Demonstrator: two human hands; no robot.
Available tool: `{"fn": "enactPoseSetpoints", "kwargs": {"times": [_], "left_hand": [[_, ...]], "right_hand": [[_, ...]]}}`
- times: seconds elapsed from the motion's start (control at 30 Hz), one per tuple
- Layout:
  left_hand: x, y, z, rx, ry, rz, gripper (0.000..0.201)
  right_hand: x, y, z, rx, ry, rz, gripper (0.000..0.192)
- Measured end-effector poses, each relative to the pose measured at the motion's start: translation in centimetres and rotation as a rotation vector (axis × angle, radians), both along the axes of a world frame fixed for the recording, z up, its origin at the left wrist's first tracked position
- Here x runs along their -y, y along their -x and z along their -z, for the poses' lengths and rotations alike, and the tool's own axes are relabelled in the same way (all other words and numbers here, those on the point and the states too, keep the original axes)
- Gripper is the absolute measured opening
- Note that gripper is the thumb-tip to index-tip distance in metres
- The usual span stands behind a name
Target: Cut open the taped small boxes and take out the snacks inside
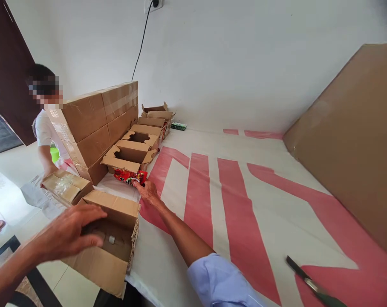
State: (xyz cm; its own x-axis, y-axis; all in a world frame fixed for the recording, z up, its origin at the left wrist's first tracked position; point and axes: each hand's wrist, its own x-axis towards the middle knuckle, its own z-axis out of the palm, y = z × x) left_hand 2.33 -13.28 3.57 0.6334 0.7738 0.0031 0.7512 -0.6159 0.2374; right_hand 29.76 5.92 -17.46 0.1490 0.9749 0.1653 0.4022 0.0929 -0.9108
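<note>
Head view, right hand: the right hand [149,192] lies stretched out at centre-left of the frame, fingertips pinching the near edge of a red snack packet [130,176].
Head view, packet: it lies on the tabletop [232,238] directly beyond the right hand, towards the upper left, its long axis running left to right across the frame and crosswise to the forearm.
Head view, left hand: the left hand [70,232] sits at lower left, fingers curled loosely over the rim of an open carton [108,251] without closing around anything; it rests on the flap, palm down.
Nearer hand: the right one is on the packet; the left is well apart from it, with the carton's far flap between.
Carton: it hangs over the tabletop's near-left edge, mouth facing the camera, just below-left of the packet.
Behind the packet: a row of small open boxes [129,155] runs towards the upper centre, the nearest touching or almost touching the packet's far edge.
Left of the row: stacked sealed cartons [94,128].
Other person: at far left, a hand on a taped box [65,187].
Lower right: a dark blade-like tool [308,281], well apart.
Right edge: a large cardboard sheet [356,140] leaning up.
</note>
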Motion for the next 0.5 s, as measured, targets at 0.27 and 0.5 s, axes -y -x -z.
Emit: {"fn": "enactPoseSetpoints", "kwargs": {"times": [0.27,0.5], "left_hand": [[4.6,-0.6,6.0,-0.061,-0.037,0.078,0.015],[4.7,-3.6,5.6,0.042,-0.058,0.232,0.022]], "right_hand": [[0.2,0.1,0.0,-0.002,0.033,0.048,0.042],[0.7,-0.6,0.0,-0.032,0.085,0.033,0.036]]}}
